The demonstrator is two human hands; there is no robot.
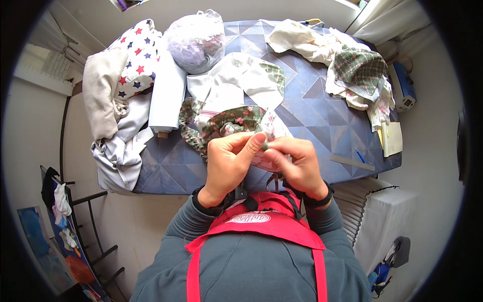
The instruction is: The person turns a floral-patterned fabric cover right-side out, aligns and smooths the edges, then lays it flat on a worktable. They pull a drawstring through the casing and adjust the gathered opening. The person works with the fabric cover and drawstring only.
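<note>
Pinching together at chest height, just above the red apron (261,224): the left hand (229,163) and the right hand (297,166) are meeting fingertip to fingertip, both clamping one small bunched edge of the floral fabric piece (226,123). Trailing away from the fingers, onto the blue desk (322,121) just beyond the hands, the rest of that green-and-pink piece is lying crumpled rather than smoothed. Judging by this, handwork on the edge is under way and far from finished; whether a needle or pin is sitting between the fingertips cannot be told.

Lying just past the floral piece, a white cloth with a green patterned corner (241,80) is waiting spread open, untouched. Resting to the left of the hands, a pale roll of fabric (166,95) and a heap of grey and star-printed cloth (121,90) are hanging partly over the desk edge. Sitting to the right, near the desk edge, are a ruler (352,162), a blue pen (360,155) and a yellow notepad (392,138). Piling up farther right, more cream and green cloth (352,65); at the far side, a filled clear plastic bag (196,40). Much material seemingly remaining unworked.
</note>
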